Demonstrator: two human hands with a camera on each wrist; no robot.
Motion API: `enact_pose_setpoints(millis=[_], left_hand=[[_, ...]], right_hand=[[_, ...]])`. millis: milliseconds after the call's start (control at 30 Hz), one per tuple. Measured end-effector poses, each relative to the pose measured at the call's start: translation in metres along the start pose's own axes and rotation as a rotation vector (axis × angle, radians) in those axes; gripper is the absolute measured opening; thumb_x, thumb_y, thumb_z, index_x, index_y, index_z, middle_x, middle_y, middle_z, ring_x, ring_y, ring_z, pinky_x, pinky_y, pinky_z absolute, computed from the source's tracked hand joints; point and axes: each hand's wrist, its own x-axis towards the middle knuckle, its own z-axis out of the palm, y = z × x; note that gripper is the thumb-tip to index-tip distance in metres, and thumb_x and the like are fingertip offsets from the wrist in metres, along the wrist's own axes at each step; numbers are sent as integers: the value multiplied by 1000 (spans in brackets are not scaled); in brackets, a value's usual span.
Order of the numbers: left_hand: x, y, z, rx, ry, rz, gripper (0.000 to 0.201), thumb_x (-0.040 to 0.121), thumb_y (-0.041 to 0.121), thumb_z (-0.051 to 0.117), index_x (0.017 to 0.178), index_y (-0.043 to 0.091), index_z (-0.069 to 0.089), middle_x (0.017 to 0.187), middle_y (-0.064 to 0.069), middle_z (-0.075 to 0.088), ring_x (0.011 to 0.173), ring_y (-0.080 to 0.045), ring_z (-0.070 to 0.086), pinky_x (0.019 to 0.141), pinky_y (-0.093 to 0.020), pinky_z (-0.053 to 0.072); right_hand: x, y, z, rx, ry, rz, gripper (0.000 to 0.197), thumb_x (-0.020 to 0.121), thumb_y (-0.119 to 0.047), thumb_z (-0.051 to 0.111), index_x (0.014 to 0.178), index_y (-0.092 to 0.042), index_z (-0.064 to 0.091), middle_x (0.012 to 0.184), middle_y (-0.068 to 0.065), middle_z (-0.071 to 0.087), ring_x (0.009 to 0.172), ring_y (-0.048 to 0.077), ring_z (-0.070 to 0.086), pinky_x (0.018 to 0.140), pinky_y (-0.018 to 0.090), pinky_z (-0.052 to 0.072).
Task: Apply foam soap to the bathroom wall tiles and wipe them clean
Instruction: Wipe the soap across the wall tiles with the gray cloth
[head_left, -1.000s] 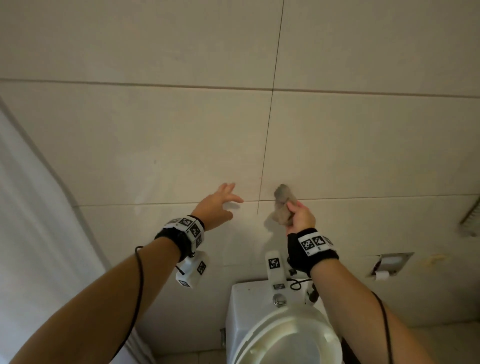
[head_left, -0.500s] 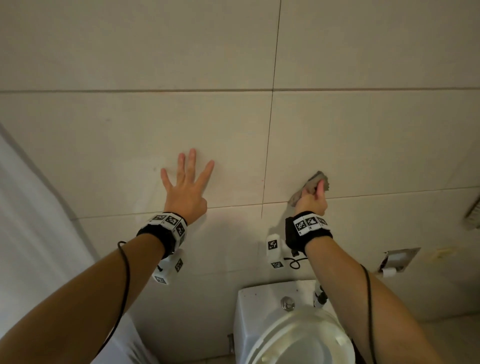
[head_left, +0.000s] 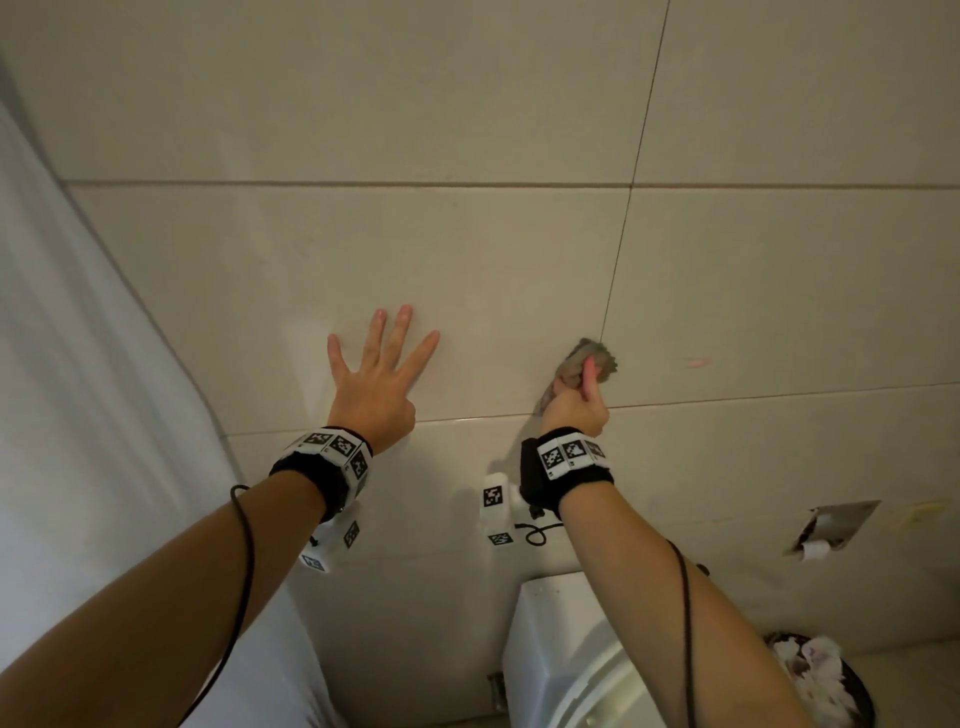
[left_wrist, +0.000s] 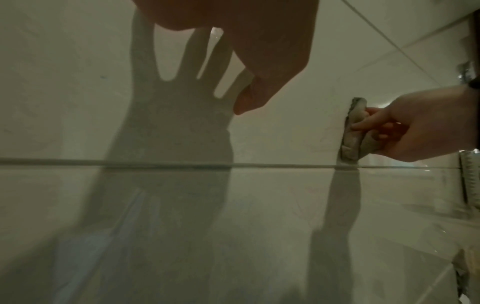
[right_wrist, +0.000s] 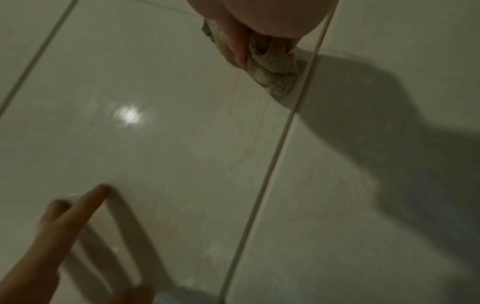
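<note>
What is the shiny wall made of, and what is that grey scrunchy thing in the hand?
The beige wall tiles look like glazed ceramic: a lamp glints off them and thin grout lines split them. The crumpled grey cloth in the right hand looks like soft woven or knitted fabric, judging by its bumpy weave and ragged edge; the exact fibre can't be told.

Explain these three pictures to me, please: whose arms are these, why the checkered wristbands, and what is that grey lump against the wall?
No robot here: a person is cleaning bathroom wall tiles while wearing three cameras. The wide picture comes from a camera on the head, looking down over both arms. The other two come from small cameras strapped at the wrists, beside the bands with black-and-white squares. The left hand lies flat on a tile, fingers spread. The right hand grips a crumpled grey cloth and presses it to the wall just above a grout line. Below are a white toilet, a waste bin and a paper holder.
</note>
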Motion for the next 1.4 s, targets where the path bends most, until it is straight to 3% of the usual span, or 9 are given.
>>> enact_pose_setpoints(millis=[200,400,467,600,733,833,967,1233,1400], left_hand=[[0,-5,0,4,22,28,103,80,12,55,158,39,-8,158,0,-41,150,-31,-28,110,-76,-5],[20,29,-2,13,116,28,105,76,14,61,160,37,1,165,-9,-24,151,-39,-21,109,-78,-3],[28,44,-1,5,130,20,104,78,15,59,159,39,-2,163,-8,-30,147,-39,-31,107,-78,-5],[38,69,6,-10,157,9,103,78,18,58,159,41,-2,158,-6,-40,140,-36,-42,104,-83,-2],[44,80,13,-22,215,13,106,74,16,63,159,40,5,164,-8,-28,148,-39,-28,101,-86,-1],[44,81,19,5,276,30,106,72,15,66,159,37,10,165,-8,-23,148,-38,-26,99,-87,0],[42,81,19,42,302,34,105,70,14,68,159,34,18,168,-13,-8,150,-40,-20,98,-89,3],[39,83,9,44,231,0,105,71,10,62,159,38,13,168,-10,-11,152,-41,-14,100,-88,6],[34,76,1,38,169,12,106,72,12,62,158,41,8,168,-7,-16,153,-38,-14,101,-86,10]], right_hand=[[-55,12,-1,-173,-299,112,50,85,24,53,127,0,62,121,2,62,85,-2,62,71,7,51],[21,-45,-31,-238,-159,-6,73,84,28,43,148,-7,40,135,20,58,117,30,61,98,35,51],[58,-76,-46,-255,-76,-59,72,85,26,40,147,-9,42,128,18,62,108,29,64,88,30,54],[119,-134,-66,-177,63,-135,61,88,24,32,132,-11,56,83,6,62,64,16,57,47,17,50],[170,-152,-84,-194,136,-153,51,90,14,38,121,-15,66,108,18,70,80,25,64,71,31,54],[189,-153,-87,-220,152,-142,42,93,10,42,117,-12,68,105,17,70,63,16,58,56,26,49],[192,-143,-81,-271,118,-159,42,95,7,42,127,-8,65,115,10,67,95,20,60,76,20,50],[165,-107,-72,-331,30,-183,23,98,-16,56,119,-20,65,107,-1,67,87,12,62,61,9,47],[130,-73,-56,-387,16,-191,25,95,-17,57,116,-25,68,121,5,65,108,22,62,95,36,53]])
